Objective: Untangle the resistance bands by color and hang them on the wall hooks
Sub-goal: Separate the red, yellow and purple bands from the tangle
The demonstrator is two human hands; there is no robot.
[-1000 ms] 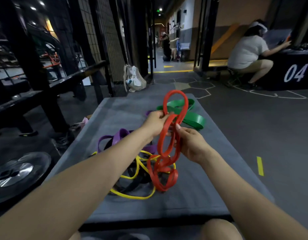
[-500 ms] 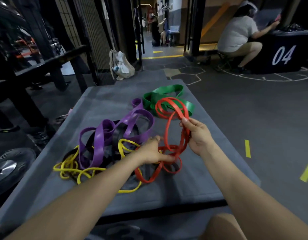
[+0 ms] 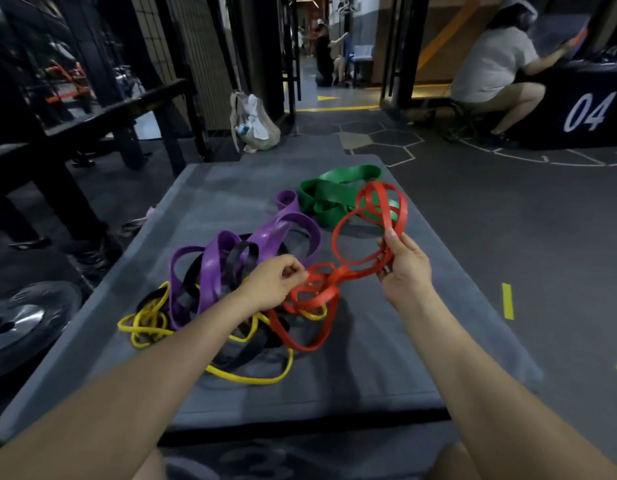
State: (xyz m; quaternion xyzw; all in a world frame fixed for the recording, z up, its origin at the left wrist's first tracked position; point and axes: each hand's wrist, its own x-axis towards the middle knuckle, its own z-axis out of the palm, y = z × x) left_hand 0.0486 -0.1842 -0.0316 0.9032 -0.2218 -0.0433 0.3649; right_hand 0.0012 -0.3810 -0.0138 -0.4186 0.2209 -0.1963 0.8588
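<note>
- Now lower than a second ago: red bands (image 3: 338, 278), then lifted in front of the chest, stretched out just above the mat (image 3: 386, 362).
- Left hand (image 3: 274, 285), then up by the top loops, down at the knotted middle of red, fingers curled and pinching strands there.
- Right hand (image 3: 405, 268) fingers curled round the upper red loops, thumb up, holding them clear toward the far right.
- Probably a shift from lifting the whole bundle to picking at the knot; red not yet free, so hanging some way off.
- Lowest red loop lying on the mat, crossing yellow bands (image 3: 244, 375) and a black band (image 3: 241, 351); cannot tell whether threaded through or merely laid over.
- Purple bands (image 3: 213, 271) heaped to the left with more black, touching the yellow; likely next to sort.
- Green bands (image 3: 334, 195) already apart at the far end, partly behind the raised red loops.
- No wall hooks in view.
- Around: weight plate (image 3: 19, 323) on the floor at left, bag (image 3: 255, 126) beyond the mat, seated person (image 3: 490, 67) at a black box marked 04 (image 3: 584, 109), well apart.
- In the way: yellow and black under the red, apt to be dragged along on a hard pull.
</note>
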